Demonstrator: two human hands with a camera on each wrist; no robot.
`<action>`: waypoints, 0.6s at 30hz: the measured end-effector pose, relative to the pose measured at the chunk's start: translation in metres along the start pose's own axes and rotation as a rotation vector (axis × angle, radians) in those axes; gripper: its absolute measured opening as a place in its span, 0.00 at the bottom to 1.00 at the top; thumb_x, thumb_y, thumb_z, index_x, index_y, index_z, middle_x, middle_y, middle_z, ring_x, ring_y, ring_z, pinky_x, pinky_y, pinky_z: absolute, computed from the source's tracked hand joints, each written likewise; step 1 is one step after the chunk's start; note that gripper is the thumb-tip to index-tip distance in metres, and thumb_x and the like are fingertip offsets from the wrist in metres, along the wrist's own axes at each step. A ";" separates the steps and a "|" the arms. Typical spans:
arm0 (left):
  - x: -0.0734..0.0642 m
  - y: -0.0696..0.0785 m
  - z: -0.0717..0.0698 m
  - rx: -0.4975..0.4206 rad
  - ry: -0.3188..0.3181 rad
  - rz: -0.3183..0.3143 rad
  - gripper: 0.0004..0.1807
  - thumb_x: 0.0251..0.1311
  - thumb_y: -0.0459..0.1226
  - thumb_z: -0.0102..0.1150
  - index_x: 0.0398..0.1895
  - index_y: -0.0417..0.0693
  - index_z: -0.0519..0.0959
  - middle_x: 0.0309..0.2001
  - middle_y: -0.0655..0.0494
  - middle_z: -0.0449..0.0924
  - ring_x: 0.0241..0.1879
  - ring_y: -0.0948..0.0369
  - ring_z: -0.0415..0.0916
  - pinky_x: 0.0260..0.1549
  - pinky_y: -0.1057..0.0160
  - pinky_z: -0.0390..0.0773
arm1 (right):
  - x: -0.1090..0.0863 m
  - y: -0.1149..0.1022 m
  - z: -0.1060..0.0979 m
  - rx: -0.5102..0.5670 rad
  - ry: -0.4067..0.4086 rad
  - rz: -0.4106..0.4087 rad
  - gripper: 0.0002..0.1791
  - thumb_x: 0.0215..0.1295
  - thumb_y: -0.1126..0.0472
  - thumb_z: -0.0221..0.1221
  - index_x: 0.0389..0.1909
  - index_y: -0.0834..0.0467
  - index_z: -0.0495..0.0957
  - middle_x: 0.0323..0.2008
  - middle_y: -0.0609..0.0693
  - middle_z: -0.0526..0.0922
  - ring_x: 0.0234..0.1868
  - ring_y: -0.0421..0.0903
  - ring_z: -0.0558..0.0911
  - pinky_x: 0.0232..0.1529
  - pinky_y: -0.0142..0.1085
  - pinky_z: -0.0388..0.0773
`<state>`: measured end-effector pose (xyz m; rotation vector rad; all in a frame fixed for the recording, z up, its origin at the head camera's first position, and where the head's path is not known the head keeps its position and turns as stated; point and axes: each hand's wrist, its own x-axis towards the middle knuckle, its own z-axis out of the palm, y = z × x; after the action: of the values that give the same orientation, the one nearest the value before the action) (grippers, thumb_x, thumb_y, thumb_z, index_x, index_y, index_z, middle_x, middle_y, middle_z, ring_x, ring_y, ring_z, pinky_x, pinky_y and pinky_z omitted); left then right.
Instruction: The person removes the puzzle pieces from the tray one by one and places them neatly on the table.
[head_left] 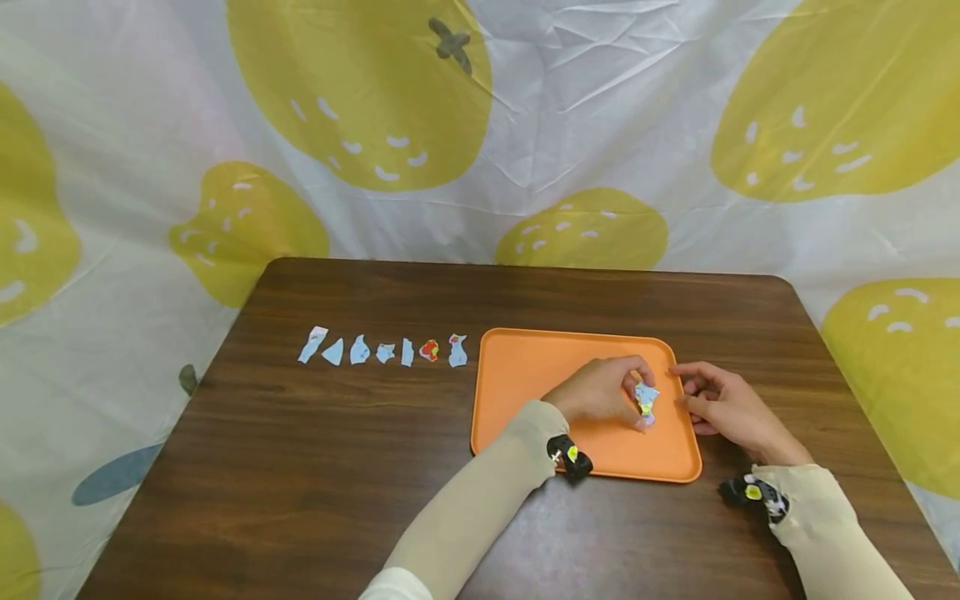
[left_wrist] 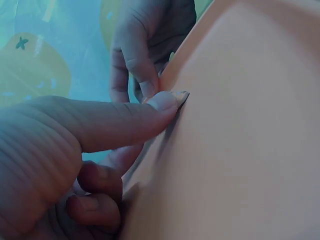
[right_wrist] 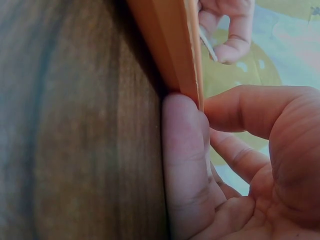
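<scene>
Over the right part of an orange tray [head_left: 517, 367], my left hand [head_left: 600, 387] pinches a jagged light-blue picture piece [head_left: 646, 400] with yellow on it. The left wrist view shows the thumb against the thin edge of that piece [left_wrist: 181, 96]; the other fingers are partly hidden behind it. My right hand [head_left: 731, 408] is at the tray's right side. In the right wrist view its thumb and fingers [right_wrist: 182, 135] pinch the tray's rim [right_wrist: 197, 65] from both sides, close over the table.
Left of the tray, several small jagged pieces lie in a row on the dark wooden table [head_left: 300, 433], among them a red and yellow piece [head_left: 429, 350] and a light-blue piece [head_left: 457, 351]. A fruit-patterned curtain [head_left: 420, 217] hangs behind the table's back edge.
</scene>
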<state>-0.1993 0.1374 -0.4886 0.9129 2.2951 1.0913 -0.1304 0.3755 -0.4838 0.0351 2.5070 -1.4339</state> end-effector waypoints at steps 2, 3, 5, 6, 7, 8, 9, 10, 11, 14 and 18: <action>-0.001 0.000 -0.001 -0.026 -0.019 0.000 0.28 0.48 0.42 0.87 0.49 0.65 0.78 0.37 0.68 0.83 0.37 0.68 0.79 0.39 0.70 0.76 | 0.001 0.001 0.000 -0.001 0.002 0.000 0.30 0.76 0.65 0.60 0.75 0.63 0.67 0.50 0.61 0.71 0.36 0.41 0.81 0.36 0.41 0.90; -0.001 0.001 -0.001 -0.039 -0.026 -0.002 0.28 0.48 0.42 0.87 0.49 0.66 0.79 0.36 0.68 0.83 0.36 0.67 0.79 0.38 0.70 0.76 | 0.001 0.002 0.000 -0.002 0.004 -0.003 0.30 0.76 0.65 0.60 0.76 0.64 0.67 0.50 0.61 0.72 0.36 0.41 0.82 0.36 0.41 0.90; -0.002 0.002 -0.002 -0.070 -0.042 -0.001 0.27 0.48 0.41 0.86 0.50 0.66 0.80 0.35 0.68 0.84 0.35 0.68 0.80 0.38 0.70 0.77 | 0.002 0.003 0.000 -0.002 0.006 -0.004 0.30 0.76 0.65 0.60 0.76 0.64 0.66 0.51 0.61 0.72 0.37 0.40 0.82 0.36 0.41 0.90; -0.002 0.002 -0.002 -0.084 -0.051 0.000 0.27 0.49 0.40 0.86 0.50 0.66 0.81 0.35 0.68 0.84 0.35 0.68 0.81 0.38 0.71 0.78 | 0.002 0.003 0.000 -0.003 0.007 -0.005 0.30 0.76 0.65 0.60 0.76 0.64 0.66 0.51 0.61 0.72 0.37 0.40 0.82 0.36 0.41 0.90; -0.002 0.003 -0.002 -0.104 -0.061 0.003 0.28 0.49 0.39 0.86 0.52 0.65 0.81 0.35 0.68 0.84 0.35 0.68 0.82 0.39 0.71 0.79 | 0.002 0.003 0.000 -0.002 0.008 -0.006 0.30 0.76 0.65 0.60 0.76 0.64 0.66 0.51 0.61 0.72 0.38 0.40 0.83 0.36 0.41 0.90; -0.002 0.003 -0.002 -0.118 -0.070 0.005 0.28 0.49 0.38 0.86 0.53 0.64 0.82 0.36 0.67 0.85 0.35 0.68 0.83 0.39 0.71 0.80 | 0.001 0.004 0.000 -0.001 0.006 -0.009 0.30 0.76 0.65 0.60 0.76 0.64 0.66 0.51 0.62 0.72 0.38 0.40 0.83 0.36 0.41 0.90; -0.002 0.003 -0.002 -0.128 -0.076 0.007 0.29 0.49 0.38 0.85 0.54 0.64 0.82 0.36 0.67 0.85 0.35 0.69 0.83 0.39 0.71 0.80 | 0.001 0.004 0.000 -0.001 0.005 -0.010 0.30 0.76 0.65 0.60 0.76 0.64 0.66 0.51 0.62 0.72 0.38 0.40 0.83 0.36 0.41 0.90; -0.003 0.003 -0.002 -0.134 -0.080 0.008 0.29 0.50 0.37 0.85 0.55 0.63 0.82 0.36 0.67 0.85 0.35 0.69 0.83 0.39 0.72 0.80 | 0.001 0.003 0.000 -0.001 0.004 -0.010 0.30 0.76 0.65 0.60 0.76 0.64 0.66 0.51 0.62 0.72 0.38 0.40 0.83 0.36 0.41 0.90; -0.003 0.003 -0.002 -0.142 -0.082 0.010 0.30 0.50 0.37 0.85 0.57 0.62 0.82 0.36 0.67 0.85 0.36 0.69 0.83 0.40 0.72 0.80 | 0.000 0.003 0.000 0.000 0.002 -0.011 0.30 0.76 0.65 0.60 0.76 0.64 0.66 0.51 0.62 0.72 0.38 0.40 0.83 0.36 0.41 0.90; -0.004 0.002 -0.002 -0.138 -0.068 0.018 0.31 0.52 0.38 0.84 0.60 0.62 0.82 0.37 0.68 0.85 0.38 0.69 0.82 0.41 0.72 0.79 | -0.001 0.002 0.000 -0.006 0.004 -0.008 0.30 0.76 0.65 0.60 0.76 0.64 0.67 0.50 0.62 0.72 0.38 0.40 0.83 0.36 0.41 0.90; -0.004 0.001 -0.004 -0.154 -0.037 0.027 0.31 0.55 0.39 0.82 0.63 0.61 0.82 0.38 0.68 0.85 0.39 0.70 0.81 0.42 0.73 0.78 | -0.001 0.000 0.000 -0.013 0.009 -0.004 0.30 0.75 0.65 0.61 0.75 0.63 0.68 0.50 0.61 0.72 0.38 0.40 0.83 0.36 0.41 0.90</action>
<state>-0.1987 0.1327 -0.4848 0.8980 2.1416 1.2333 -0.1291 0.3760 -0.4836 0.0342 2.5249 -1.4221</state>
